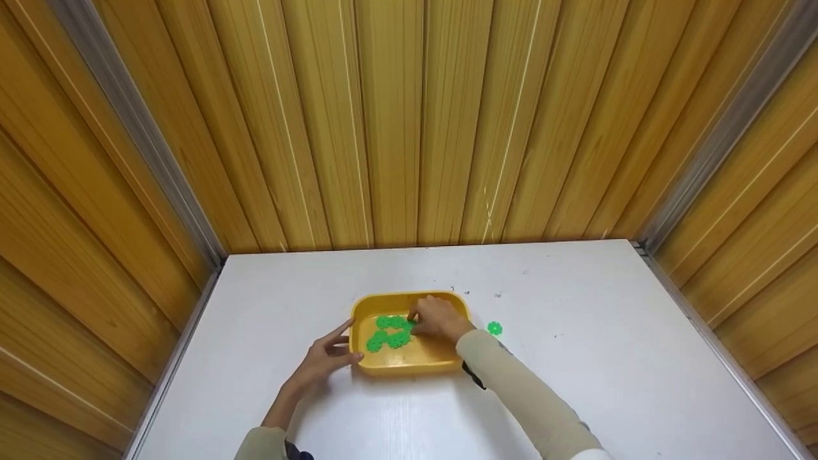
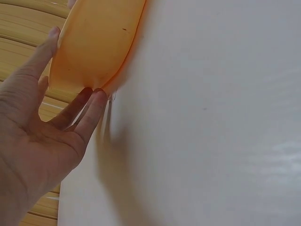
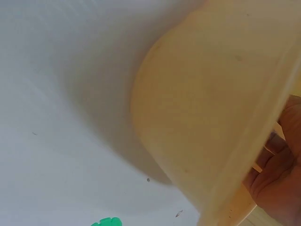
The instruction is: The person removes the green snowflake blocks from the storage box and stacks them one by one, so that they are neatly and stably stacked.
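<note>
A shallow yellow plastic tray point(image 1: 414, 368) stands on the white table with several green flower-shaped discs point(image 1: 377, 341) lying in its left half. At the tray's left end my left hand point(image 1: 317, 365) holds it, thumb near the front corner and fingers along the outer wall; the left wrist view shows the fingertips point(image 2: 98, 94) low on that wall. Inside the tray, my right hand point(image 1: 441, 317) is bent down over the discs, pinching a green disc point(image 1: 411, 327) between thumb and fingers. In the right wrist view the tray wall hides most of that hand's fingers.
One more green disc point(image 1: 494, 328) lies on the white table point(image 1: 594, 358) just right of the tray. Small dark specks dot the table behind the tray. Yellow wood-look panels point(image 1: 390, 128) wall in the table at the back and both sides.
</note>
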Demonstrator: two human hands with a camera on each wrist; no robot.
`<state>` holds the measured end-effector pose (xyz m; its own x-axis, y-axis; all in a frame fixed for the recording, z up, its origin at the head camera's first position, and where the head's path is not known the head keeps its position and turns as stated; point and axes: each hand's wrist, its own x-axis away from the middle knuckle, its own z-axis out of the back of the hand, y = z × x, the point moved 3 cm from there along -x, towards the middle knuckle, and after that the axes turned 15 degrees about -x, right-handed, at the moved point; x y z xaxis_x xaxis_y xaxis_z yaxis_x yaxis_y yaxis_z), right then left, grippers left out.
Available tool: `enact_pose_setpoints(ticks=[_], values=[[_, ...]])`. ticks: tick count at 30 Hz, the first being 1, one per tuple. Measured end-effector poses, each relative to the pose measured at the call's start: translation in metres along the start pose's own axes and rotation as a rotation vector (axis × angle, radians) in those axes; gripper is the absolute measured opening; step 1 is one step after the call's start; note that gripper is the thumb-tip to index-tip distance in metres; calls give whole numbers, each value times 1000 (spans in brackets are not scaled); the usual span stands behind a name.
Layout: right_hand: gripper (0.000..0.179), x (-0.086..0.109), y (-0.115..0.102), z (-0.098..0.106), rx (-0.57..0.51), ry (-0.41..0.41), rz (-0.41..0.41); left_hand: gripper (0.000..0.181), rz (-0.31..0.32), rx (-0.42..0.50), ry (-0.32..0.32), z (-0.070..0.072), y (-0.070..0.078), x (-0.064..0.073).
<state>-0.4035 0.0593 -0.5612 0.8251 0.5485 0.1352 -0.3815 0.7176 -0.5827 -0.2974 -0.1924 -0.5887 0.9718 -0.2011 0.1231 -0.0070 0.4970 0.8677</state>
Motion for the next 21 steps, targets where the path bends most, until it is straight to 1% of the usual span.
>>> enact_pose_setpoints(ticks=[5, 9, 11, 17, 21], values=[[29, 4, 3, 0, 21, 9, 42, 81, -11, 10, -2, -1, -1, 0], [30, 8, 4, 1, 74, -18, 75, 81, -1, 1, 3, -3, -2, -1], [30, 11, 4, 2, 83, -32, 93, 81, 5, -5, 3, -3, -3, -1], [29, 19, 6, 10, -5, -65, 84, 80, -7, -1, -4, -1, -3, -1], [31, 25, 9, 16, -26, -69, 61, 80, -16, 3, 0, -2, -2, 1]])
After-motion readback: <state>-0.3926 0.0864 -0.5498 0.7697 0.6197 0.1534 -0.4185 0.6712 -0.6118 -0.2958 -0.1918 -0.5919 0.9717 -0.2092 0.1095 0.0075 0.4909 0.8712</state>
